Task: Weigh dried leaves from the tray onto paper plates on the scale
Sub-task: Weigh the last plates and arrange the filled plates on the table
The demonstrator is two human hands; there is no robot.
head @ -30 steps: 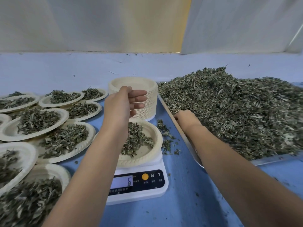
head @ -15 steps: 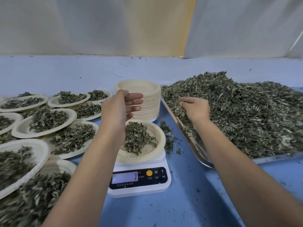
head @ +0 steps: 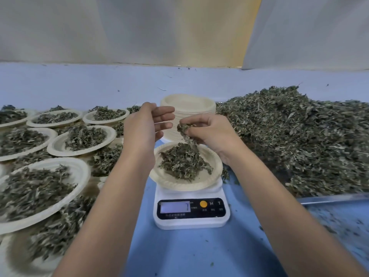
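Head-cam view down at a blue desk (head: pixel 189 254). Centre: a white digital scale (head: pixel 191 213) w/ a paper plate (head: pixel 216 170) on its platform. A small mound of leaves (head: pixel 183 162) lies in the plate. The scale's lit display shows one digit, too blurred to read for sure.

The right hand (head: pixel 209 132) hovers just above the plate's far side. Its grip is pinched on a clump of leaves (head: pixel 185 131) btwn thumb & fingertips, and a few bits hang down toward the mound. The left hand (head: pixel 146 124) hovers beside it, above the plate's left edge, palm facing right. Its grip is released, fingers straight, holding nothing.

Behind both hands: a stack of empty paper plates (head: pixel 188 105). Right: a metal tray (head: pixel 329 197) heaped w/ dried leaves (head: pixel 299 136). Left: many filled plates (head: pixel 83 140), packed close & overlapping. Loose leaf bits (head: pixel 225 174) dot the desk by the scale. Bkgd: pale sheeting (head: pixel 139 27).
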